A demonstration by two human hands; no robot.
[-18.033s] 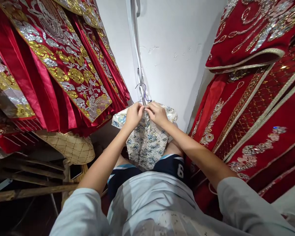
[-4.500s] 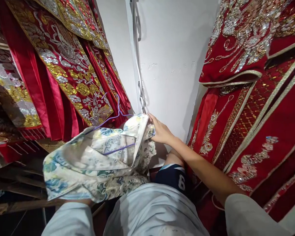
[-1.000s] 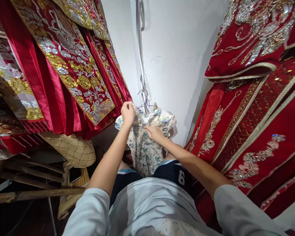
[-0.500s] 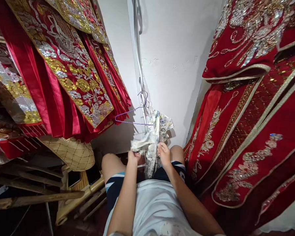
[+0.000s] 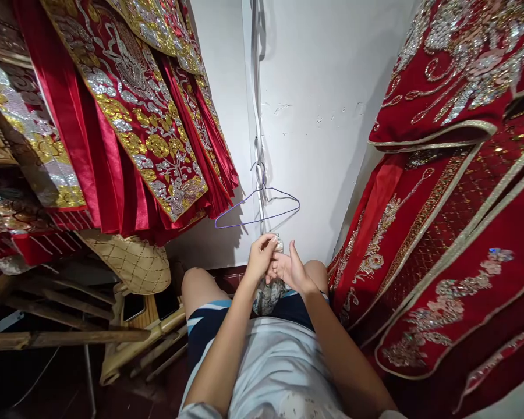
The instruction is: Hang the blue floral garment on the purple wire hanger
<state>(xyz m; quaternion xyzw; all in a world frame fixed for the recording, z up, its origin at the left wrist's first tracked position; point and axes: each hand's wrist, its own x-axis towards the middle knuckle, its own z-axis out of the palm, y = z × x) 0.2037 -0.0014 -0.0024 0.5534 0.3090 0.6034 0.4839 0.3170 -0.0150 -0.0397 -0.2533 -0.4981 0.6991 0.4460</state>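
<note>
A pale floral-patterned garment [image 5: 268, 299] hangs between my knees, bunched at its top and mostly hidden by my hands. My left hand [image 5: 260, 259] is closed in a pinch on the gathered upper part. Right beside it, my right hand [image 5: 293, 271] is spread, thumb raised and fingers reaching under the left hand against the cloth. A purple wire hanger [image 5: 257, 223] hangs bare just beyond my hands, its hook on a white vertical strip by the wall.
Red costumes with gold and silver embroidery [image 5: 151, 142] hang at left; red beaded gowns [image 5: 449, 297] hang at right. A bamboo chair [image 5: 126, 349] with two phones [image 5: 166, 304] on its seat stands at lower left. Ahead is a white wall [image 5: 314, 70].
The floral garment has come off the hanger and is gathered lower. My hands have come together; the right hand's fingers have spread. The hanger now hangs bare.
</note>
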